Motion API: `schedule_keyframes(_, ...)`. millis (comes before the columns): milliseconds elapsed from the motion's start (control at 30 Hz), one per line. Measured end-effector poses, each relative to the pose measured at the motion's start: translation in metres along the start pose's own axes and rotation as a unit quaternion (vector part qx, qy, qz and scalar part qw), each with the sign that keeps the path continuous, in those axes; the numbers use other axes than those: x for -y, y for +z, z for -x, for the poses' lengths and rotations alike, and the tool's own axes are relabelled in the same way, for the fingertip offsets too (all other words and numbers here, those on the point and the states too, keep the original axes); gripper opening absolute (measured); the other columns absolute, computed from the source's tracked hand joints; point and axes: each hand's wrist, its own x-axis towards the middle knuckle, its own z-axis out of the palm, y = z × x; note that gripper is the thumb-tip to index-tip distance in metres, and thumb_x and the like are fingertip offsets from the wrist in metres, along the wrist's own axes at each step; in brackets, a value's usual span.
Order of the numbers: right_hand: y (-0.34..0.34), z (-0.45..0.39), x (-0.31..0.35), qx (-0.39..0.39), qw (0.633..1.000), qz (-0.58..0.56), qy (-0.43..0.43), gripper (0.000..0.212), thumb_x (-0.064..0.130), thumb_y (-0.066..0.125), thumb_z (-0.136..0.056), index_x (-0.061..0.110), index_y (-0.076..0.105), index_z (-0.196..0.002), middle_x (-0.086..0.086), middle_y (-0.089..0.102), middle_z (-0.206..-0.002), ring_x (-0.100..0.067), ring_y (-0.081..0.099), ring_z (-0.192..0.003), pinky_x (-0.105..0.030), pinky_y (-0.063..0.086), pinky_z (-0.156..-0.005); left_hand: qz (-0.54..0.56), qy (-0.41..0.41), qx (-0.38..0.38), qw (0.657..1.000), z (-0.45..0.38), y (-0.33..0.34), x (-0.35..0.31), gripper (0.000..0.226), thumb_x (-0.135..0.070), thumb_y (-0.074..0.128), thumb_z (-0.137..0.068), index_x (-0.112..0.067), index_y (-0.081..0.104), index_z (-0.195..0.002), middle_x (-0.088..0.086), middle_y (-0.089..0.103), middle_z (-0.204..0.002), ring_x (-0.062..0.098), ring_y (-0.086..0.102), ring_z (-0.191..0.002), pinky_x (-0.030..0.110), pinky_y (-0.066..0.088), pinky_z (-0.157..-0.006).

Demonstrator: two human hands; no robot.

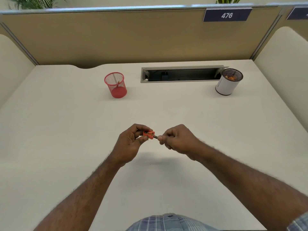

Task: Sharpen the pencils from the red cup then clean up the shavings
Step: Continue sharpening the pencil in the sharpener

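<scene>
Your left hand point(131, 144) pinches the red sharpener point(148, 134), fingers curled round it, above the middle of the tabletop point(66, 130) and a little toward its near edge. Your right hand point(177, 141) grips a pencil point(155, 137), fingers closed tight on it; only a short dark stub shows between your fingers and the sharpener's mouth, so the tip is seated inside. The rest of the pencil is hidden in your fist, and its length cannot be told.

You look to be in the middle of the sharpening stage. The red cup point(115, 85) stands upright toward the far edge, left of the open cable slot point(181, 74). Through its mesh something small and orange shows, perhaps one remaining pencil, but it is too small to be sure. The white cup point(229, 81) stands near the far right corner, just beside the slot's right end, with orange bits inside its dark mesh rim. These may be shavings, or the ends of finished pencils; the view does not settle it.

Below your hands the tabletop carries only your shadow and a tiny dark speck near the near edge, possibly a crumb of lead. No pile of shavings is visible yet.

What is left, as far as can be judged: finish this pencil, deal with whatever remains in the red cup, then gather any shavings that fall and clear them away.
</scene>
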Motion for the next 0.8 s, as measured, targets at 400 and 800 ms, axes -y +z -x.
schedule_keyframes(400,-0.002,0.0,0.001,0.011,0.999,0.033,-0.007,0.02,0.033,0.073,-0.084,0.016,0.065,-0.078,0.006,0.06,-0.06,-0.007,0.044,-0.047,-0.022,0.037,-0.046,-0.023,0.021,-0.005,1.0,0.001,0.001,-0.003,0.022,0.007,0.059,-0.089,-0.007,0.064,-0.105,0.004,0.074,-0.102,0.015,0.068,-0.102,0.025,0.051,-0.089)
schedule_keyframes(800,0.008,-0.002,-0.009,-0.123,0.943,0.203,-0.234,0.036,0.033,0.058,-0.093,0.007,0.068,-0.07,0.0,0.048,-0.049,-0.017,0.036,-0.044,-0.027,0.031,-0.045,0.008,0.012,-0.024,1.0,-0.002,0.004,-0.006,0.021,0.008,0.057,-0.09,-0.006,0.062,-0.106,0.007,0.073,-0.103,0.02,0.068,-0.104,0.033,0.051,-0.092)
